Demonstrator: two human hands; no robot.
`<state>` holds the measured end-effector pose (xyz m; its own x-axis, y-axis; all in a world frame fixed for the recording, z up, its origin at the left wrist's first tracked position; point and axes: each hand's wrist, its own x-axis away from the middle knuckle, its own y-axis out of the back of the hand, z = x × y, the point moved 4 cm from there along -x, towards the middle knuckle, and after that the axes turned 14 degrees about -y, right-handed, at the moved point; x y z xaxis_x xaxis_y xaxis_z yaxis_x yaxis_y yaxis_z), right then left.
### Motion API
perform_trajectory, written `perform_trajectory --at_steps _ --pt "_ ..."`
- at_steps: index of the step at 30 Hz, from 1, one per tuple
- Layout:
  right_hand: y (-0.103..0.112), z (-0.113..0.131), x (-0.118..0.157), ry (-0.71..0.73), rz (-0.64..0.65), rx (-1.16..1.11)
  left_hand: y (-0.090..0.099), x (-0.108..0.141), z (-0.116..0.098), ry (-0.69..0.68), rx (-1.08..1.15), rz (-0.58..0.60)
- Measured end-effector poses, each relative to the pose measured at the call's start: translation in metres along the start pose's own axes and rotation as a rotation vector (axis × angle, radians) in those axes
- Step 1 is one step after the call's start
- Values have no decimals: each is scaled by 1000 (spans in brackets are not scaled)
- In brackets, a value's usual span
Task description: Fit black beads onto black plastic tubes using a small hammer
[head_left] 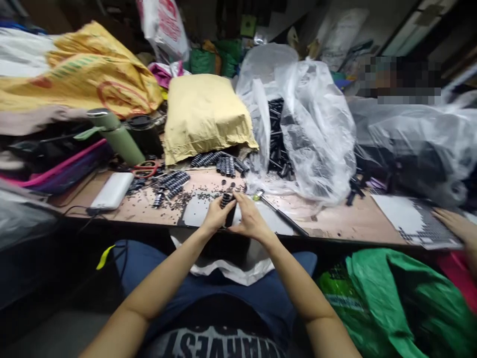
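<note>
My left hand [215, 215] and my right hand [249, 217] meet over a white board [194, 211] at the table's front edge. Between them is a dark bundle of black ribbed pieces [230, 215], with both hands closed around its sides; its exact kind is too small to make out. Small black round bits [179, 198] are scattered to the left of my hands. Stacks of black-and-silver ribbed rods [225, 166] lie just behind. A hammer-like tool [281, 214] with a black handle rests to the right of my right hand.
A yellow sack [206, 114] and a clear plastic bag [316, 134] of black parts stand behind. On the left are a green bottle [117, 136], red-handled scissors [146, 169] and a white power bank [112, 191]. At right, another person's hand [452, 222] touches a dotted sheet [434, 231].
</note>
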<state>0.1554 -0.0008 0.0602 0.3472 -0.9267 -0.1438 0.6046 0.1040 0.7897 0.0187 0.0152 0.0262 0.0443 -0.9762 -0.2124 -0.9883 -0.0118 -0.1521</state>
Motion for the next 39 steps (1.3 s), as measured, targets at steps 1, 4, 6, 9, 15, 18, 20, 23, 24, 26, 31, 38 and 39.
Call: perform_trajectory --at_steps 1,4,6,9,15,18,20,23,24,26,31,38,39 --pt "1 -3 -1 -13 -16 -9 0 1 -1 1 49 8" --pt "2 -11 1 -20 -39 -83 2 2 -3 44 175 55" --pt "1 -11 5 19 -15 -140 6 -1 -5 30 163 76" --pt "-2 -14 9 15 -1 -175 12 -7 -1 -128 -136 92" --pt "-8 -50 21 -197 -40 -82 30 13 24 -410 -1037 169" --pt "-10 -66 29 -240 -32 -56 46 26 19 -455 -902 123" --pt "-12 -69 32 -252 -28 -57 51 25 7 -482 -715 57" --pt "-16 -65 33 -242 -25 -88 48 10 -6 -453 -470 -23" --pt "-17 -62 33 -233 -17 -106 44 4 -6 -412 -370 -41" --pt "-18 -54 32 -207 11 -142 35 -6 -2 -284 -128 -81" --pt "-9 -26 31 -87 85 -237 14 -6 3 35 289 -88" --pt "5 15 12 112 68 -303 4 3 -18 189 340 -14" --pt "4 19 9 134 73 -306 4 3 -19 194 331 -51"
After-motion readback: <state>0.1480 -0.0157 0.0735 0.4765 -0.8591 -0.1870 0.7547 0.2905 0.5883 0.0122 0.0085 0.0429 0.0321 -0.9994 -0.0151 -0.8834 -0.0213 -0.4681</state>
